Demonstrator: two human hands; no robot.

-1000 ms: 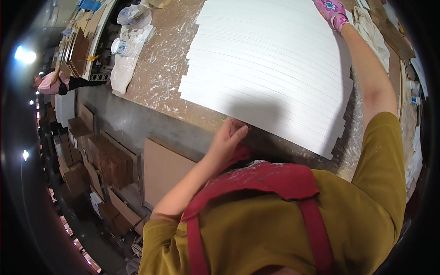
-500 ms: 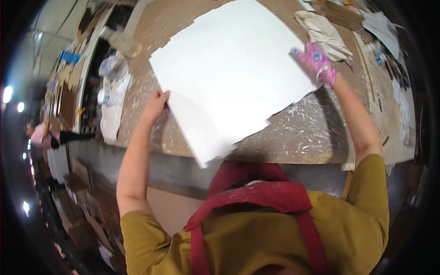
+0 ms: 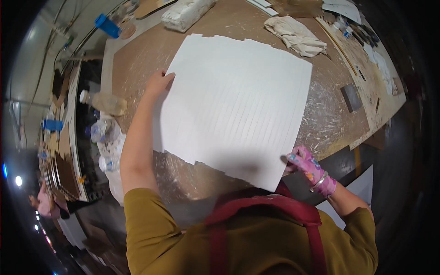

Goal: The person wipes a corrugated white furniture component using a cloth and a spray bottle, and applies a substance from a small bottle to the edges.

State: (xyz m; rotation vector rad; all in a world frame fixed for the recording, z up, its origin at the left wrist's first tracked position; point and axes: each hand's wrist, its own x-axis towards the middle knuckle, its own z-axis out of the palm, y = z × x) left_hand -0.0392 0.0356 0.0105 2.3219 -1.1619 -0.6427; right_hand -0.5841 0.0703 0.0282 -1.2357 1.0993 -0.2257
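Observation:
A large white sheet (image 3: 238, 105) with stepped, ragged ends and faint parallel lines lies slantwise in front of me, partly over the bench. Its near corner reaches past the bench's front edge, close to my red apron (image 3: 266, 207). My bare left hand (image 3: 160, 82) is closed on the sheet's left edge, toward the far end. On my right hand (image 3: 310, 172) is a pink flowered glove with a bracelet at the wrist. Its fingers pinch the sheet's right edge near that near corner.
The brown, white-scuffed workbench (image 3: 330, 110) carries a crumpled cream cloth (image 3: 295, 35), a dark block (image 3: 351, 97) and a white wrapped bundle (image 3: 188, 13). Left of my arm are a bottle (image 3: 107, 103) and a clear plastic container (image 3: 103, 130). A person in pink (image 3: 46, 201) is far left.
The sheet has turned and parallel lines now show on it. My right hand came from the far right edge down toward me along with it; my left hand shifted slightly farther away.

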